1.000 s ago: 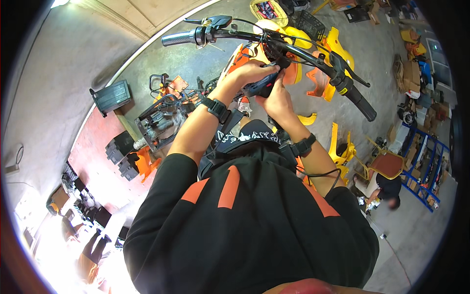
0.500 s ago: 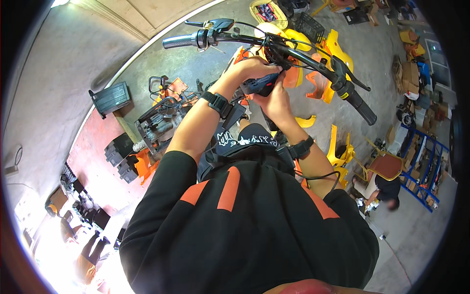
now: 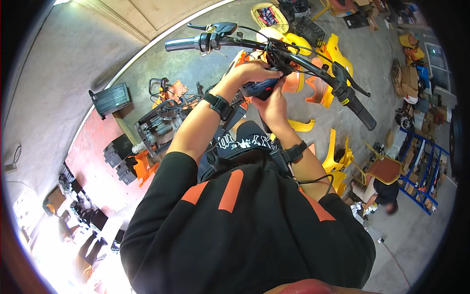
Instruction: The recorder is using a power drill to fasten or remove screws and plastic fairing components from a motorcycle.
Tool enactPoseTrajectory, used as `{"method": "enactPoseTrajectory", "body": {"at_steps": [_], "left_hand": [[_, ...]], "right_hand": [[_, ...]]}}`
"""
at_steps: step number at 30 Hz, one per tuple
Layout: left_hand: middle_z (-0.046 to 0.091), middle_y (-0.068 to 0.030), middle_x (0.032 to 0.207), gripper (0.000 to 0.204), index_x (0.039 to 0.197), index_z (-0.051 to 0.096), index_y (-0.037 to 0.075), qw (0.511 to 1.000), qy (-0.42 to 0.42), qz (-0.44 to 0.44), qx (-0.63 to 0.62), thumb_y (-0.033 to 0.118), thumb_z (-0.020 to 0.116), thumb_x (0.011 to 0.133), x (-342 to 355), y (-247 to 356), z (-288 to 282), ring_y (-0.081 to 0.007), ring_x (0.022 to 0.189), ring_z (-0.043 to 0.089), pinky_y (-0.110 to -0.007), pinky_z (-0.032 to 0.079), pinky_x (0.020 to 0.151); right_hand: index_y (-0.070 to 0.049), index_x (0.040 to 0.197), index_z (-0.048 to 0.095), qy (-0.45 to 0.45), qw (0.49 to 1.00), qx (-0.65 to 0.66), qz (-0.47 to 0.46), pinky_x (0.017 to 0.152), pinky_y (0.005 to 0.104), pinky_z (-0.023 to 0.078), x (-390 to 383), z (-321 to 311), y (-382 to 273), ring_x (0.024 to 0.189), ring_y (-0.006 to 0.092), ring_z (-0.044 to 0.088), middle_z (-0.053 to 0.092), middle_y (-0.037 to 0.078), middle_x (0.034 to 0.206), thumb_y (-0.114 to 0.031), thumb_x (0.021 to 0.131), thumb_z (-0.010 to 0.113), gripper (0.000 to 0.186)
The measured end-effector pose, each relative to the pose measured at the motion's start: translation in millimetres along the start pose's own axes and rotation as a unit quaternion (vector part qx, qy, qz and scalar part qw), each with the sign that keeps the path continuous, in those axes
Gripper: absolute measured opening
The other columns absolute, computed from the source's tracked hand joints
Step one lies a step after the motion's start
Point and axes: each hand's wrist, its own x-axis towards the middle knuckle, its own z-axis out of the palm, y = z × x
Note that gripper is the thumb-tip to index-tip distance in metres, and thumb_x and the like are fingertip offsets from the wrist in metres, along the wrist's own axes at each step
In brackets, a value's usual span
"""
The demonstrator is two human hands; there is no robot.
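Note:
My left hand (image 3: pixel 257 72) is curled over the top of a dark blue-black housing (image 3: pixel 259 88), below the stem (image 3: pixel 278 59) of a black handlebar (image 3: pixel 316 68). My right hand (image 3: pixel 272 103) grips the same housing from below and to the right, its thumb pointing up along the side. The fingertips of both hands are largely hidden. Cables loop around the stem. The bar has a grip at each end, a brake lever (image 3: pixel 360 88) at the right and another (image 3: pixel 200 27) at the left. Orange panels (image 3: pixel 240 59) lie behind the stem.
Yellow body panels (image 3: pixel 333 157) and metal frames (image 3: pixel 156 122) lie on the concrete floor. A dark green bin (image 3: pixel 110 98) stands at left. At right are a brown-seated chair (image 3: pixel 384 169), a crouching person (image 3: pixel 387 193) and a blue rack (image 3: pixel 421 171) with boxes.
The handlebar sits slightly lower in the picture. My hands stay on the housing, with the right hand and forearm shifted a little leftward and the left thumb farther over the stem's base.

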Motion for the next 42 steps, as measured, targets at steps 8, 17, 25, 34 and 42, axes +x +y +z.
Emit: {"method": "enactPoseTrajectory", "body": {"at_steps": [8,17,25,34,42], "left_hand": [[0.062,-0.0206,0.12,0.071,0.122,0.062,0.005,0.999,0.027,0.022,0.018,0.062,0.058,0.08,6,-10,7,-0.0314,0.112,0.059,-0.038,0.046,0.095],[0.062,-0.0245,0.117,0.077,0.121,0.061,-0.001,1.0,0.014,0.016,0.007,0.064,0.056,0.08,-11,7,1,-0.0347,0.111,0.059,-0.04,0.045,0.096],[0.061,-0.0238,0.12,0.074,0.122,0.061,0.002,0.999,0.023,0.021,0.02,0.062,0.057,0.079,-7,5,4,-0.0338,0.113,0.059,-0.039,0.044,0.097],[0.061,-0.0231,0.12,0.07,0.123,0.061,0.006,1.0,0.017,0.018,-0.002,0.061,0.058,0.08,-8,5,7,-0.0338,0.112,0.059,-0.039,0.044,0.097],[0.06,-0.0246,0.12,0.073,0.124,0.059,0.002,0.999,0.035,0.011,-0.029,0.061,0.057,0.081,-10,3,16,-0.0357,0.11,0.06,-0.04,0.045,0.095]], "right_hand": [[0.011,0.142,-0.011,0.018,0.999,0.015,-0.034,0.074,0.044,0.053,1,7,8,0.087,0.0432,0.064,0.065,0.027,0.096,-0.023,0.07,0.076,0.118],[0.012,0.142,-0.008,0.021,0.998,0.025,-0.061,0.071,0.0448,0.052,0,5,15,0.084,0.0434,0.064,0.064,0.028,0.093,-0.018,0.069,0.077,0.116],[0.008,0.143,-0.01,0.021,0.999,0.022,-0.015,0.075,0.0449,0.052,-1,0,6,0.089,0.0436,0.063,0.063,0.028,0.1,-0.02,0.069,0.076,0.117],[0.006,0.144,-0.012,-0.041,0.999,0.036,0.003,0.081,0.0447,0.051,-2,-6,12,0.096,0.0436,0.061,0.062,0.028,0.107,-0.019,0.069,0.076,0.118],[0.005,0.145,-0.006,0.028,0.997,0.016,-0.075,0.081,0.0445,0.051,-3,0,21,0.098,0.0431,0.061,0.061,0.029,0.107,-0.016,0.068,0.077,0.115]]}}
